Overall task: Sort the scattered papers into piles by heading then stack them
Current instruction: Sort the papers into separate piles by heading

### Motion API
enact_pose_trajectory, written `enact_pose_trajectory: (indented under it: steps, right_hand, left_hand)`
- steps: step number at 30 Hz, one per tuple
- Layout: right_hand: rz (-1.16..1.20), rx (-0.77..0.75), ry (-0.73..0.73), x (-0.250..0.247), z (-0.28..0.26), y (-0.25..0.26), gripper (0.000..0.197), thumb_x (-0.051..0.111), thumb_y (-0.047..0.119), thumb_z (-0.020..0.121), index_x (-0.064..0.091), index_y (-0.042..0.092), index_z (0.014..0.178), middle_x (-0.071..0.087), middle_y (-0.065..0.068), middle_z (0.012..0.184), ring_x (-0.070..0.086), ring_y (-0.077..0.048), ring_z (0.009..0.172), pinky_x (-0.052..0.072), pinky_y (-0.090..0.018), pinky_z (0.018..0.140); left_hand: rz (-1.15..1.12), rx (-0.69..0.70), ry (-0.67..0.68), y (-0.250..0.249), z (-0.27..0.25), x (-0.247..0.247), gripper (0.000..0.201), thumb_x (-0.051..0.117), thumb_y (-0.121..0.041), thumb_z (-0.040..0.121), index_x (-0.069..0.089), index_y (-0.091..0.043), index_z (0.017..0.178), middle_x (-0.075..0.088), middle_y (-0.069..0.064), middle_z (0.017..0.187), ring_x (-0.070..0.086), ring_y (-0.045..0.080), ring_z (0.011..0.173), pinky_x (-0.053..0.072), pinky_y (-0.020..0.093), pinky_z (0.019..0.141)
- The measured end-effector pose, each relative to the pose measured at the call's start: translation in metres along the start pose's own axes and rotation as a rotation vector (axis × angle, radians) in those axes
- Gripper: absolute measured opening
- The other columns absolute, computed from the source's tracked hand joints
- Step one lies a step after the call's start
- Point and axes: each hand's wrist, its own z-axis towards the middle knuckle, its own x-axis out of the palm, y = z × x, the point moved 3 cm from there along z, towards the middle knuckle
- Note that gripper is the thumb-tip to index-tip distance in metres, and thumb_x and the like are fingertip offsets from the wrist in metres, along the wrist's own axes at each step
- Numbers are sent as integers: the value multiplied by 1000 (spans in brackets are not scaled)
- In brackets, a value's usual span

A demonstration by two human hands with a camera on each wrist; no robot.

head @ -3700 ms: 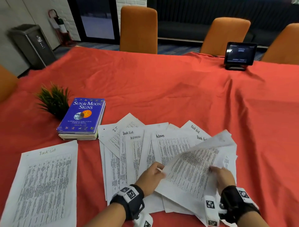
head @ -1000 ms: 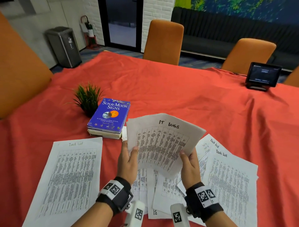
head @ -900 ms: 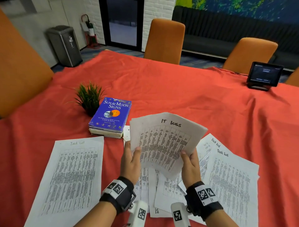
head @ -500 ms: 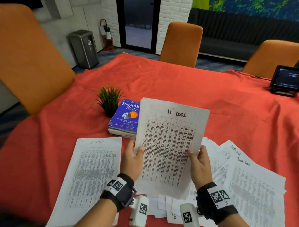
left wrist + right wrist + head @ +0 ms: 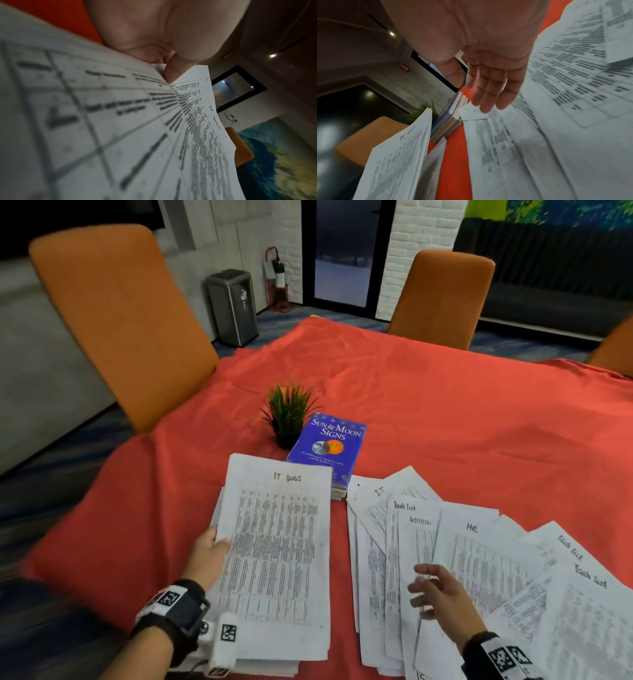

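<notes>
My left hand [image 5: 209,554] pinches the left edge of a sheet headed "IT logs" [image 5: 277,542], thumb on top. That sheet hangs just over another sheet whose edges [image 5: 267,667] show beneath it. In the left wrist view the thumb [image 5: 169,73] presses on the printed sheet [image 5: 120,121]. My right hand [image 5: 440,592] hovers open, fingers spread, above the scattered papers [image 5: 486,559], which carry headings such as "Task list", "Admin" and "HR". The right wrist view shows its straight fingers [image 5: 489,92] over the papers [image 5: 539,135], with the IT logs sheet [image 5: 399,155] at the left.
A blue book [image 5: 327,445] lies on the red tablecloth [image 5: 445,422] just beyond the sheets. A small potted plant [image 5: 287,416] stands next to it. Orange chairs [image 5: 120,320] stand around the table, and a grey bin [image 5: 233,306] stands on the floor behind.
The IT logs sheet has moved left and down over the sheet at the left. My right hand has let go of it and gone right over the scattered papers.
</notes>
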Motion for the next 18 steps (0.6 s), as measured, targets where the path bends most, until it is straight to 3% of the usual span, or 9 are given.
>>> enact_pose_trajectory:
  steps: [7, 12, 18]
  right_hand:
    - [-42, 97, -42, -7, 0, -40, 11, 52, 9, 96, 61, 12, 102, 69, -13, 79, 58, -23, 60, 42, -29, 55]
    - [-56, 110, -71, -12, -3, -53, 9, 51, 8, 96, 60, 9, 99, 69, -15, 76, 57, -24, 55, 43, -30, 54]
    - [-64, 114, -95, -17, -4, -60, 9, 52, 7, 95, 60, 11, 96, 69, -12, 71, 60, -25, 53, 43, -32, 56]
  left_hand:
    - [125, -151, 17, 48, 23, -22, 28, 44, 1, 92, 62, -7, 111, 71, 12, 94, 62, 25, 78, 45, 32, 68]
    - [221, -149, -31, 48, 26, -20, 27, 42, 3, 91, 62, -5, 106, 68, 12, 92, 59, 23, 68, 42, 25, 56]
    - [333, -107, -63, 51, 35, -23, 23, 45, 4, 88, 60, -3, 103, 69, 16, 93, 60, 28, 71, 43, 27, 58]
